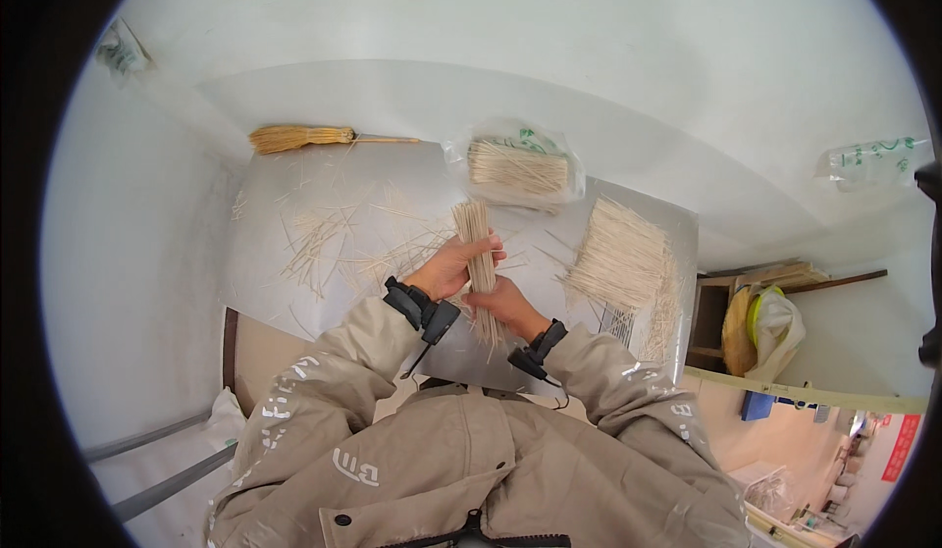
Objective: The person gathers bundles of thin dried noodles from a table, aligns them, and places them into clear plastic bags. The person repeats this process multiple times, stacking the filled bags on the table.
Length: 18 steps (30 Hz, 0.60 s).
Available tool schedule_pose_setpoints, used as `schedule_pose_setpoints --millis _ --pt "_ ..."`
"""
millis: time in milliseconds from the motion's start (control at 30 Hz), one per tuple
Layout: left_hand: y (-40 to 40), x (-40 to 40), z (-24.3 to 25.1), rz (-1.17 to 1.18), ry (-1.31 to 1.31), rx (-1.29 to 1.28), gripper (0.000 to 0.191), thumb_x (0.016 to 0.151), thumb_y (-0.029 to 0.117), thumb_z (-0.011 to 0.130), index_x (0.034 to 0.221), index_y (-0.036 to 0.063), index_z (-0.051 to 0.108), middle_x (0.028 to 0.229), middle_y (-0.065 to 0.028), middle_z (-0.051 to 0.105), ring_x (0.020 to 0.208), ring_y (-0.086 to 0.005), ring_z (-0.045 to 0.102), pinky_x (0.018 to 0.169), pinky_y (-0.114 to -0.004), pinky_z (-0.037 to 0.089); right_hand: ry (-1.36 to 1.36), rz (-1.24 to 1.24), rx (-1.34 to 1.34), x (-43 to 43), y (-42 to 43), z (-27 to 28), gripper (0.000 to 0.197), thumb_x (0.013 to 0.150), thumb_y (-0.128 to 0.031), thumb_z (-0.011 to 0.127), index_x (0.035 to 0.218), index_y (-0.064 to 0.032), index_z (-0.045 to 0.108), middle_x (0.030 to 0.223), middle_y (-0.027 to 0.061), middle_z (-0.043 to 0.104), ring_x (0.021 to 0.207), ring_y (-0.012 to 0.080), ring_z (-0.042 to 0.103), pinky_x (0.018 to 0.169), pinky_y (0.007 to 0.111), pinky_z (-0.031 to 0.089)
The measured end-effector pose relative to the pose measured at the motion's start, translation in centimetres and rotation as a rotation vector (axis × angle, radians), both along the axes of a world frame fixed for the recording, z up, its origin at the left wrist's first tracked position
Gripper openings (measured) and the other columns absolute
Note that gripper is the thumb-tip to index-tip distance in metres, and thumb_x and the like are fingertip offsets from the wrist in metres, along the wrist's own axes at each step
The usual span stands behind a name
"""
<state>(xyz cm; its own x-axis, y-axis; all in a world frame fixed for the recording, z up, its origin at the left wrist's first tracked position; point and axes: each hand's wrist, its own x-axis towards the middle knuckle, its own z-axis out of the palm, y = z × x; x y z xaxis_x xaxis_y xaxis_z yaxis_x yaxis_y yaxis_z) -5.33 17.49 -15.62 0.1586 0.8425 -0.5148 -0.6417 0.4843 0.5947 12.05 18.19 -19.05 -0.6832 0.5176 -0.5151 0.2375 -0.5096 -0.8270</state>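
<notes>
A bundle of thin pale sticks (pixel 482 272) stands lengthwise between my hands over the metal-topped table (pixel 257 254). My left hand (pixel 452 262) is wrapped around its upper part, with the thumb across the front. Lower down, my right hand (pixel 508 305) grips the same bundle from the right side. Some stick ends jut out unevenly at the bottom. Loose sticks (pixel 316 246) lie scattered to the left of my hands. A large pile of similar sticks (pixel 622 254) rests on the right part of the table. Beyond the bundle, more sticks lie in a clear plastic bag (pixel 517 165).
A straw hand broom (pixel 302 137) lies along the table's far left edge, near the wall. A white slotted tray or basket (pixel 617 323) shows partly under the right pile. Right of the table stands a wooden shelf (pixel 710 320) with a pale plastic bag (pixel 780 327).
</notes>
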Motion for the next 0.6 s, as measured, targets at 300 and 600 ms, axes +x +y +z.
schedule_pose_setpoints --millis 300,600 --pt "-1.3 3.1 -1.6 -0.178 0.618 0.484 0.035 0.082 0.009 0.090 0.109 0.0062 0.068 0.128 -0.0066 0.067 0.139 -0.0261 0.053 0.117 -0.041 0.042 -0.059 -0.242 0.897 1.2 1.1 -7.6 0.047 0.085 -0.018 0.076 0.128 -0.0067 0.062 0.110 0.0133 0.073 0.102 0.0369 0.069 0.093 0.046 0.052" --pt "-1.6 7.2 -8.2 0.192 0.715 0.441 0.035 0.085 0.004 0.081 0.117 0.0044 0.067 0.127 -0.0096 0.068 0.131 -0.0240 0.058 0.113 -0.041 0.044 -0.114 -0.265 1.227 1.2 1.3 -11.0 0.061 0.085 -0.019 0.078 0.140 -0.0082 0.053 0.144 0.0185 0.055 0.135 0.0420 0.051 0.111 0.053 0.039"
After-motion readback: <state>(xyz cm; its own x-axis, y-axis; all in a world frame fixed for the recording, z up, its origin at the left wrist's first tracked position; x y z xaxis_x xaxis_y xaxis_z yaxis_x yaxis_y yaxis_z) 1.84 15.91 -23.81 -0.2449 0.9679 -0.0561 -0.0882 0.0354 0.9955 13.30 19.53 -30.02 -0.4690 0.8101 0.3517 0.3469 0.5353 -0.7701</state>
